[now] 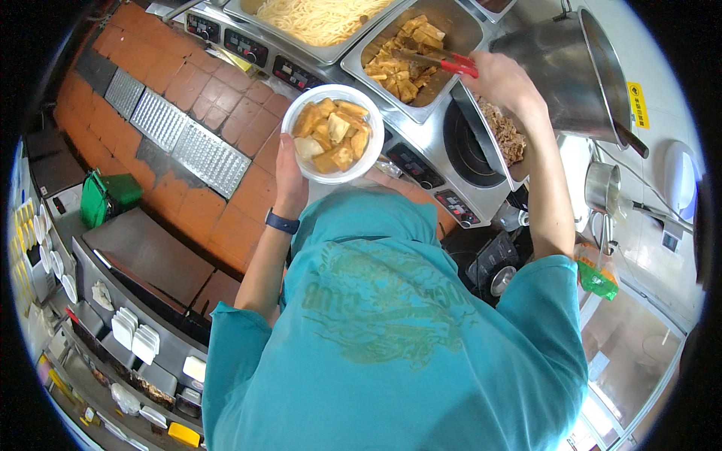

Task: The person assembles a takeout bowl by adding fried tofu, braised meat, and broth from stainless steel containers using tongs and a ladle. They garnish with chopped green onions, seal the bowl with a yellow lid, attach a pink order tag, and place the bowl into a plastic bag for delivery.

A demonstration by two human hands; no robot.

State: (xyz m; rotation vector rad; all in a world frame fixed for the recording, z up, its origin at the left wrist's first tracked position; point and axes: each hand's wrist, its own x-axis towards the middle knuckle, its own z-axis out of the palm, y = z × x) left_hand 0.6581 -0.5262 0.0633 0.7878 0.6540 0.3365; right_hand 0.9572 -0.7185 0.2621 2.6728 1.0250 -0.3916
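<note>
My left hand [290, 177], with a dark watch at the wrist, grips a round white bowl [325, 177] from its left side. Its thumb shows at the rim; the other fingers are hidden underneath. Chunks of golden-brown tofu [335, 135] fill the bowl. My right hand [505, 80] is closed round red-handled tongs [459, 66], reaching in from the right. Their metal ends lie among sauced brown tofu pieces [395, 79] in a rectangular steel pan [430, 96]. Whether the tips pinch a piece, I cannot tell.
Another steel pan of pale noodles [320, 21] sits left of the tofu pan. On the right stand shredded meat [502, 135] in a container and a big steel pot [553, 64]. Control panels [414, 165] line the counter's front. Metal grates [173, 128] cross the tiled floor.
</note>
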